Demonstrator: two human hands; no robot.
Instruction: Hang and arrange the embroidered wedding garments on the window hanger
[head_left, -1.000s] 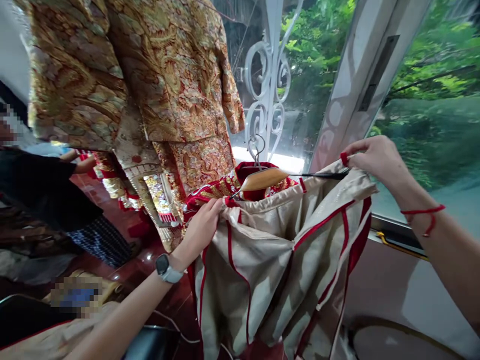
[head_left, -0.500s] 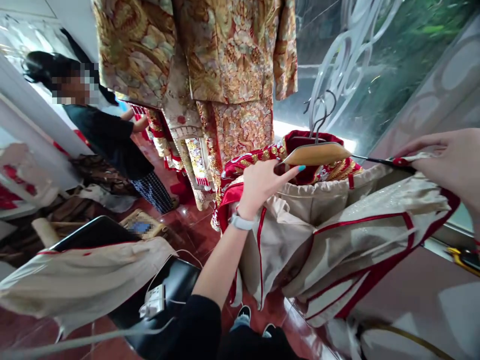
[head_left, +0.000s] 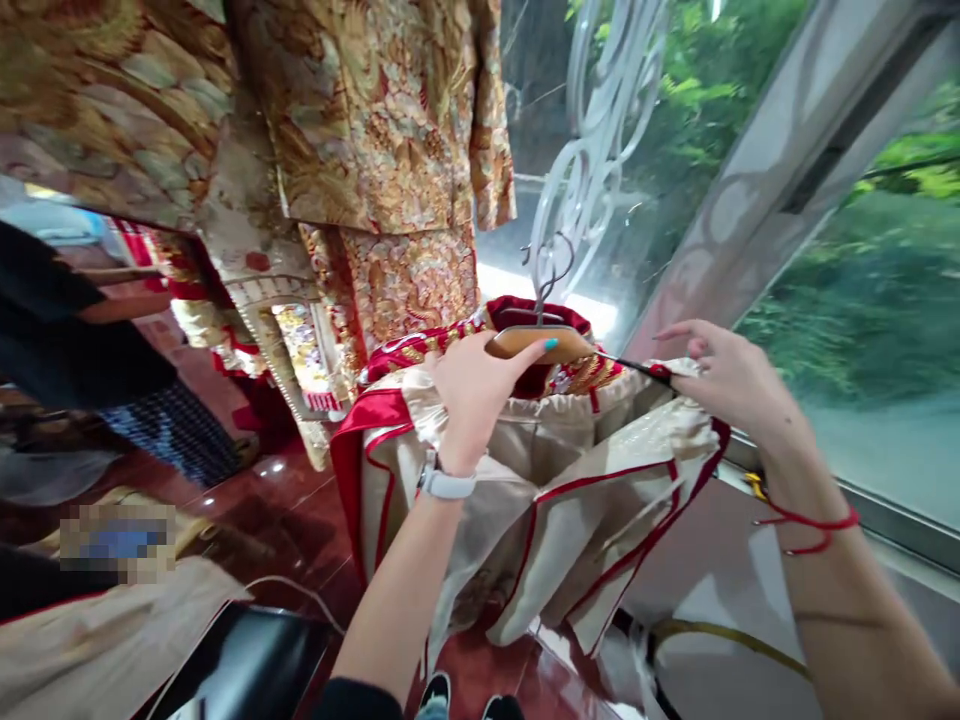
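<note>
A beige garment with red trim and a gathered waistband hangs spread out in front of me. My left hand is closed at its left end, thumb lying along a wooden hanger with metal hooks; the other fingers are mostly hidden. My right hand pinches the right end of the waistband, beside the dark end of the hanger bar, with one finger raised. Close behind the hanger is a red garment with gold embroidery.
Gold brocade garments hang at upper left. A person in a dark shirt stands at the left, arms reaching toward red garments. A window is on the right. Below left are a shiny black surface and beige cloth.
My view has turned right, so my hands and the garment appear further left. The fingers of my right hand have shifted at the waistband, one now lifted. My left hand stays on the hanger.
</note>
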